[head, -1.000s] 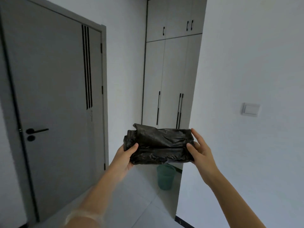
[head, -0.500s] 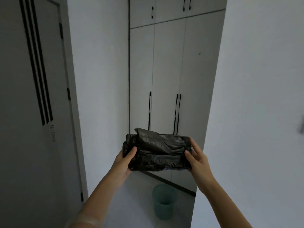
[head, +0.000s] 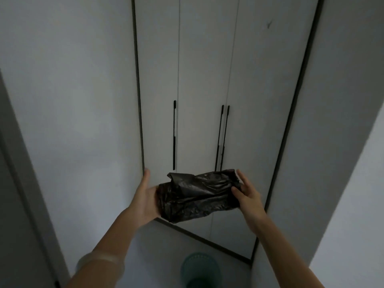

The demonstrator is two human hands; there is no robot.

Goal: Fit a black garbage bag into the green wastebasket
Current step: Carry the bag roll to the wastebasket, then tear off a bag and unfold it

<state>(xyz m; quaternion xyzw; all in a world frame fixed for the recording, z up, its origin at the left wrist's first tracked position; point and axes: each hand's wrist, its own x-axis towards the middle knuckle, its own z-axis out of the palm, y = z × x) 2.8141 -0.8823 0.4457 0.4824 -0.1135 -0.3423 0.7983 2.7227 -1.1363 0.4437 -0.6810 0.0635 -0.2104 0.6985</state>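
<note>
A crumpled black garbage bag [head: 197, 194], still folded into a thick bundle, is held out in front of me at chest height. My left hand [head: 146, 198] supports its left end with the palm, fingers stretched upward. My right hand [head: 246, 194] grips the right end, thumb on the near side and fingers behind. The green wastebasket [head: 200, 270] stands on the floor below the bag, at the bottom edge of the view, its open mouth facing up; its lower part is cut off.
A tall white wardrobe [head: 203, 80] with long black handles fills the recess straight ahead. White walls close in on the left [head: 72, 100] and right [head: 342, 142]. A grey door frame [head: 18, 183] runs along the left edge.
I have walked closer to the wardrobe and the wastebasket, which now sits almost beneath the bag. The door has slid out of view on the left. My left fingers have opened upward.
</note>
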